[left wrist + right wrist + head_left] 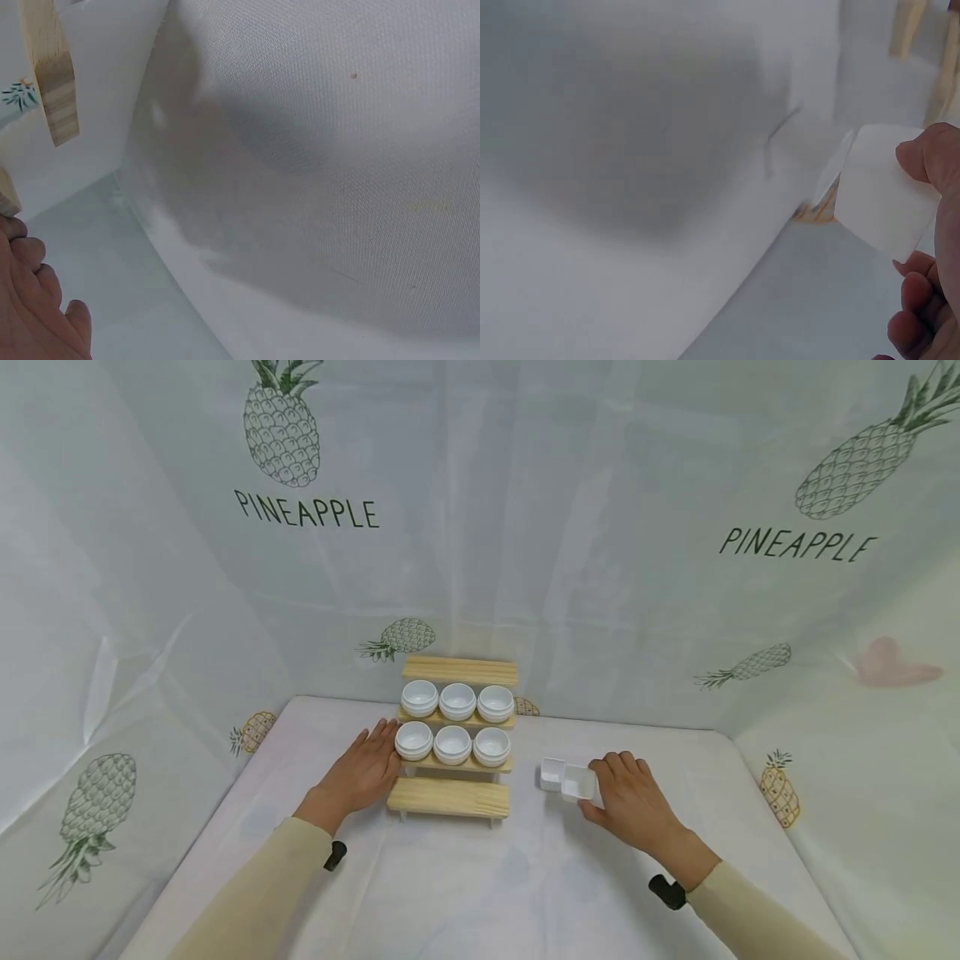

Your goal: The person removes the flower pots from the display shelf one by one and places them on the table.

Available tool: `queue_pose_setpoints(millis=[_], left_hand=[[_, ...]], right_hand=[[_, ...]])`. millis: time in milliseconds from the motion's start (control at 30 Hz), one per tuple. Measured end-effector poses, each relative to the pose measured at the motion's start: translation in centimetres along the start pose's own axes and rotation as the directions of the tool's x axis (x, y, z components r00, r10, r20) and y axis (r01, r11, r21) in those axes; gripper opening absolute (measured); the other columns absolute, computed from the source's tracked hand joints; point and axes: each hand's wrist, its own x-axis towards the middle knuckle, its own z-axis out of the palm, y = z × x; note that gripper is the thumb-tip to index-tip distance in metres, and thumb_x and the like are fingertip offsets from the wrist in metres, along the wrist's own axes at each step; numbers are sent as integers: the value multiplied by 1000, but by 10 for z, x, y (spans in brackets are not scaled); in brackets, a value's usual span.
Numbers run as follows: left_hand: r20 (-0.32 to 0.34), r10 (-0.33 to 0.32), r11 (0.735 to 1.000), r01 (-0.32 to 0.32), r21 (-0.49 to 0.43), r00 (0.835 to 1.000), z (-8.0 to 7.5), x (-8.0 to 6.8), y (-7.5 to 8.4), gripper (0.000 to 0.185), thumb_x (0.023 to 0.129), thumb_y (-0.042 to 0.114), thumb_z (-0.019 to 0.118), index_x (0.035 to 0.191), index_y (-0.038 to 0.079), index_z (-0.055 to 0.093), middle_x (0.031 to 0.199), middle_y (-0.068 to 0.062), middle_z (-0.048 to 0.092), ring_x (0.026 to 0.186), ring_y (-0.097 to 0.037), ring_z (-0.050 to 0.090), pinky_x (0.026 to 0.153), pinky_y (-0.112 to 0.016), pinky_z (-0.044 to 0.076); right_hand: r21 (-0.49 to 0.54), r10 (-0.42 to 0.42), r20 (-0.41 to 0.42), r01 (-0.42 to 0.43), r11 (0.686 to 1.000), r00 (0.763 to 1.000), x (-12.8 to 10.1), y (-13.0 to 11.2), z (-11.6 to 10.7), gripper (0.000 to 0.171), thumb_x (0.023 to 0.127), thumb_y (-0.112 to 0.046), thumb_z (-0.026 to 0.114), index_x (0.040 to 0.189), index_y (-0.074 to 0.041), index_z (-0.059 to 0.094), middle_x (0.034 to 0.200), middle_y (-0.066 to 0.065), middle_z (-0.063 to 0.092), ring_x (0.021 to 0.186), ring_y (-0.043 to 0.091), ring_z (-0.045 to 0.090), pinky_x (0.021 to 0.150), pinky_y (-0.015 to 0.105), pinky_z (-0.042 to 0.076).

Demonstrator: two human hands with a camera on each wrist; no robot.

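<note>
A small wooden stepped rack [456, 739] stands at the middle of the white-covered table [480, 877]. Its two middle steps each carry three white round bowls [452, 744]; the top and bottom steps are bare. My left hand [365, 770] lies flat with straight fingers against the rack's left side, next to the leftmost lower bowl [413, 740]. The rack's wooden edge [51, 71] shows in the left wrist view above the fingers [34, 300]. My right hand [633, 797] grips a white rectangular divided dish [568, 778] right of the rack; the dish [881, 195] is held between thumb and fingers.
A pale cloth printed with pineapples [281, 427] hangs behind and to both sides of the table. A black strap [335, 855] sits on the left wrist and another black strap [667, 891] on the right one.
</note>
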Motion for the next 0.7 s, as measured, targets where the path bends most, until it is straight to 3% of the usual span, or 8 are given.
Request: queue_pose_setpoints(millis=[233,500,700], left_hand=[[5,-8,1000,8,-1,1000,-1,0,1,62,114,30,26,165,-6,24,173,-20,24,162,-38,21,132,-57,20],[9,-8,1000,8,0,1000,1,1,-2,62,115,30,25,165,-6,24,174,-20,24,162,-38,20,132,-56,20],[20,-12,1000,12,-6,1000,3,1,-3,62,115,31,24,165,-5,22,174,-19,22,163,-37,19,133,-56,19]], right_hand=[[-52,23,9,-23,998,1000,-12,34,18,55,76,-37,91,102,3,64,87,13,60,77,29,52,63,38,42],[16,110,155,-114,993,982,-11,37,40,51,86,-37,87,110,3,65,96,13,63,86,30,53,71,44,46],[30,129,201,-138,990,971,-7,37,46,52,86,-36,87,114,3,67,99,15,65,89,32,55,74,46,48]])
